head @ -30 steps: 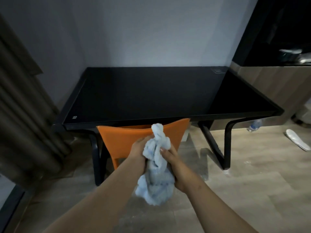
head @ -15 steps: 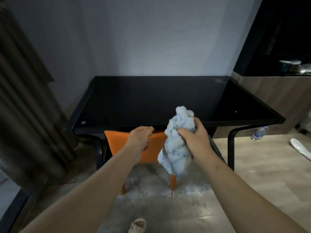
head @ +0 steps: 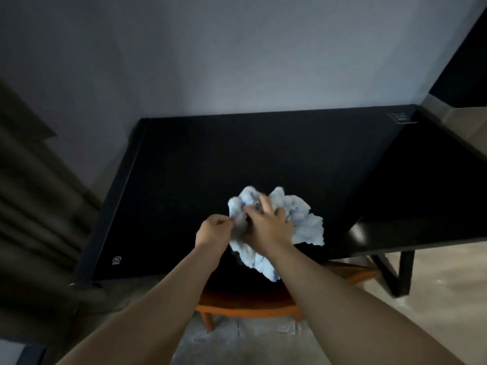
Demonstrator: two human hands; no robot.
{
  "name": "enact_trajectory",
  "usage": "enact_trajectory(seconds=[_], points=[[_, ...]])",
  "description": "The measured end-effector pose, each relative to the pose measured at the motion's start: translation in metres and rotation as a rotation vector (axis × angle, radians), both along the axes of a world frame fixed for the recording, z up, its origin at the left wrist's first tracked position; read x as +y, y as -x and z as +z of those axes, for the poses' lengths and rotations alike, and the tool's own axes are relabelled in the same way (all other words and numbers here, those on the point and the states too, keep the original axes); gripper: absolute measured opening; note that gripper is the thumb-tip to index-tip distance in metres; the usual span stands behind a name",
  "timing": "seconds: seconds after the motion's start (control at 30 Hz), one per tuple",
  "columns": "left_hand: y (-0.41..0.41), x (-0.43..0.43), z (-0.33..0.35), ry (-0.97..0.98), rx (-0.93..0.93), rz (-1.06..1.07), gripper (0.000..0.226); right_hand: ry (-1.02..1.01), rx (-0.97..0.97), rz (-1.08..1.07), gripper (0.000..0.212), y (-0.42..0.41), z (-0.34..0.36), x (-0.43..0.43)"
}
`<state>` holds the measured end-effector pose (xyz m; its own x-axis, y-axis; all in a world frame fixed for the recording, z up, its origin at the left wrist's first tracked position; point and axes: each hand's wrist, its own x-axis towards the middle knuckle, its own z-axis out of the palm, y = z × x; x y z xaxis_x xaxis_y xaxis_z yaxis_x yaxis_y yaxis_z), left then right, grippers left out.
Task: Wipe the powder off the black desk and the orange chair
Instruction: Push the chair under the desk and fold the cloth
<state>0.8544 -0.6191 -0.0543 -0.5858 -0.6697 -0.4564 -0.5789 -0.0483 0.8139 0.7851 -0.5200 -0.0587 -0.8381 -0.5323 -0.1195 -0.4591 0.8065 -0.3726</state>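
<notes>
- Broadly, a grey wall (head: 237,54) fills the top of the view, with dark curtain (head: 31,196) folds at the left.
- Against that wall stands the black desk (head: 237,159), its top dark and glossy, with a small white logo (head: 117,260) near its front left corner.
- Below, the floor (head: 442,299) shows whitish powder (head: 203,338) under the chair.
- Pushed under the desk's near edge is the orange chair (head: 245,309).
- A crumpled light blue cloth (head: 303,222) lies on the desk near its front edge.
- Both hands meet at the cloth: the right hand (head: 266,227) lies on top, index finger straight, the other fingers bent into the folds; the left hand (head: 213,230), fingers curled, pinches its left edge.
</notes>
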Motion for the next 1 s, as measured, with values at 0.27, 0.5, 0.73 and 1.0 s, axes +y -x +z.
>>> enact_trajectory(seconds=[0.27,0.5,0.73,1.0], points=[[0.054,0.033,-0.009,0.030,-0.079,-0.150,0.011,-0.134,0.000,-0.074,0.051,0.045,-0.020,0.032],[0.120,0.129,0.005,-0.032,-0.143,-0.387,0.027,-0.228,-0.036,-0.439,0.064,0.106,-0.012,0.195],[0.173,0.261,0.013,0.075,-0.056,-0.517,0.021,-0.213,-0.152,-0.773,0.047,0.121,0.011,0.408],[0.230,0.422,0.042,-0.178,0.128,-0.842,0.048,0.855,-0.258,-0.738,0.012,0.157,0.068,0.494]])
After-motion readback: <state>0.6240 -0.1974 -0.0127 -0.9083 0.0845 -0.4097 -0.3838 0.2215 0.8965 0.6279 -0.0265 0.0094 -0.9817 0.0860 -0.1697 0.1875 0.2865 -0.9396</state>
